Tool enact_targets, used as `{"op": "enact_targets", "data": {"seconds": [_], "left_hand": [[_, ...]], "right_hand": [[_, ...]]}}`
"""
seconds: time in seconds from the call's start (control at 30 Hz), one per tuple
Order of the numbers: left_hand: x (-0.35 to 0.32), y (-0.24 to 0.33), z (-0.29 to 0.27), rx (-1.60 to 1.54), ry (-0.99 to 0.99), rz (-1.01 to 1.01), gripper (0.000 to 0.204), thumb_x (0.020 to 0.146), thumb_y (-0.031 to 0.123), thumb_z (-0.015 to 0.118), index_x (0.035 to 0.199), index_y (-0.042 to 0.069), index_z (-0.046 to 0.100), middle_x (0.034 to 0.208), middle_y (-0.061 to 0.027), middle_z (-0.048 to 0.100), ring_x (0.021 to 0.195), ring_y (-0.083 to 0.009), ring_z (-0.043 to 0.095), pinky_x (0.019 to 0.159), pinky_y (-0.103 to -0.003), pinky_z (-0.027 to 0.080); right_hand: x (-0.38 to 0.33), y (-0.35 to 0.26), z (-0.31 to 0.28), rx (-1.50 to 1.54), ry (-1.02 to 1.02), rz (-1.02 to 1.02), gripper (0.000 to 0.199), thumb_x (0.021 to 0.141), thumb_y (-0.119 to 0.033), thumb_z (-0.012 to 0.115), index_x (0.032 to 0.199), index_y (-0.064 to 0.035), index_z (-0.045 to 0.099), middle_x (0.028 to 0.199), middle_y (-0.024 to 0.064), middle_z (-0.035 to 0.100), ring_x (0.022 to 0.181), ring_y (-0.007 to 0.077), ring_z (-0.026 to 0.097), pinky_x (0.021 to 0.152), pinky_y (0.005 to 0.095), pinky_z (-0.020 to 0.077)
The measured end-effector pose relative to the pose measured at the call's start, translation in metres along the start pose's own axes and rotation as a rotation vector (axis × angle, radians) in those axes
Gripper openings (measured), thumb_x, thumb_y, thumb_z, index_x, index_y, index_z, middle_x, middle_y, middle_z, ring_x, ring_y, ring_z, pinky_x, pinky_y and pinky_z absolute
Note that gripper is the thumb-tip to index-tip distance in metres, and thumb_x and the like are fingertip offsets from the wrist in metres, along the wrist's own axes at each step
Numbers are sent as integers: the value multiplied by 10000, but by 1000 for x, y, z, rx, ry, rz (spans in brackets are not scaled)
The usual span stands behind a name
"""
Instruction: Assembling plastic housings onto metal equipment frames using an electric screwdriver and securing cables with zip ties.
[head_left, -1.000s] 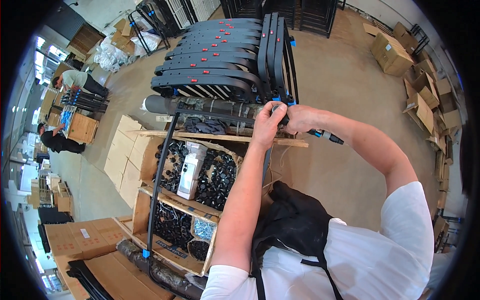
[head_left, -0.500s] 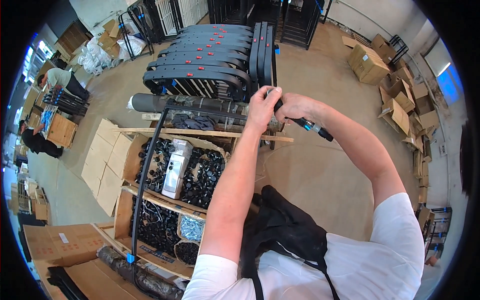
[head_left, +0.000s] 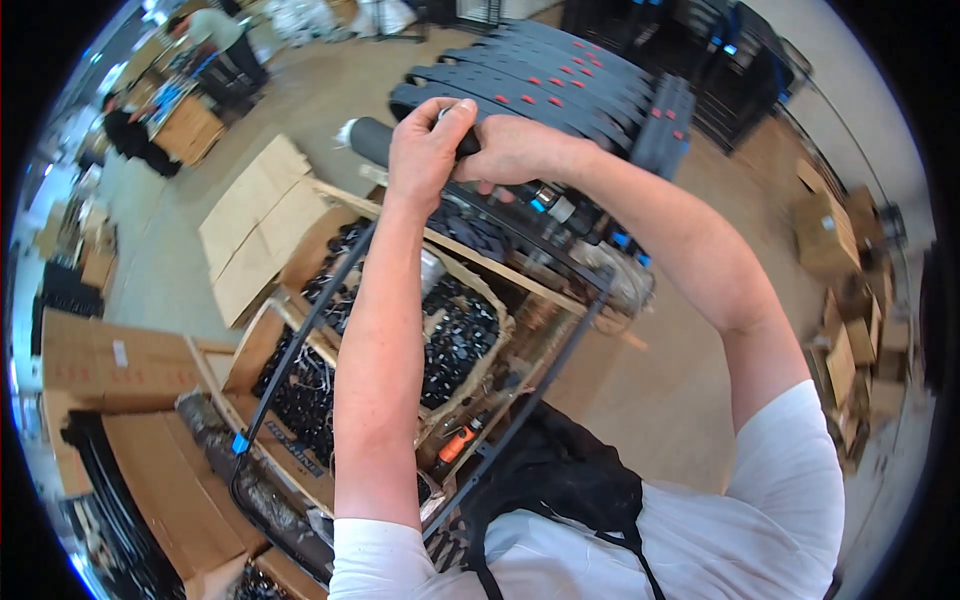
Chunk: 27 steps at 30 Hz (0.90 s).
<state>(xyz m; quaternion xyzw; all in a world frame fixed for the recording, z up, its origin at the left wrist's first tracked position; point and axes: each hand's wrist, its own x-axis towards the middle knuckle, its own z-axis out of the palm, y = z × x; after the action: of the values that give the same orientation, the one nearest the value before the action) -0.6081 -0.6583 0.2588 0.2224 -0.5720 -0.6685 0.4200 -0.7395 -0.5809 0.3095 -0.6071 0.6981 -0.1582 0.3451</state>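
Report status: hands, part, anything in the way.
Left hand and right hand both closed on the black handlebar grip. Frame tubes run below. Open cartons underneath; nothing blocking.

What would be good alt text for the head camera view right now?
Both hands, left hand and right hand, grip a black handlebar grip on a metal frame, above open cardboard boxes of black parts, stacked black decks behind.
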Motion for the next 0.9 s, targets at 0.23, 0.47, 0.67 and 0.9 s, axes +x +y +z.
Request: {"op": "enact_targets", "data": {"seconds": [0.23,0.47,0.67,0.9], "left_hand": [[67,-18,-56,-145,172,1,200,986,254,723,979,55,722,866,-14,662,775,-112,603,702,-275,489],[102,-61,-96,-155,311,-55,185,973,226,709,941,45,721,851,-21,670,773,-123,607,713,-288,494],[108,-84,-107,-167,377,-79,189,964,229,711,947,41,722,864,-18,669,785,-123,610,738,-291,504],[108,-93,-113,-163,336,-60,209,969,253,714,974,44,712,905,-17,674,835,-117,608,791,-293,501]], "right_hand": [[96,-30,-20,-144,-61,-5,315,851,-310,688,860,2,730,736,89,736,580,199,699,600,351,558],[168,-19,-2,-152,-113,15,237,815,-237,618,821,-30,735,755,81,752,686,218,746,696,358,578],[192,-10,7,-201,-156,45,214,813,-209,596,798,-38,724,733,77,742,679,225,744,681,361,575],[198,-7,12,-271,-190,17,264,822,-212,582,791,7,727,721,132,732,696,273,749,697,395,578]]}}
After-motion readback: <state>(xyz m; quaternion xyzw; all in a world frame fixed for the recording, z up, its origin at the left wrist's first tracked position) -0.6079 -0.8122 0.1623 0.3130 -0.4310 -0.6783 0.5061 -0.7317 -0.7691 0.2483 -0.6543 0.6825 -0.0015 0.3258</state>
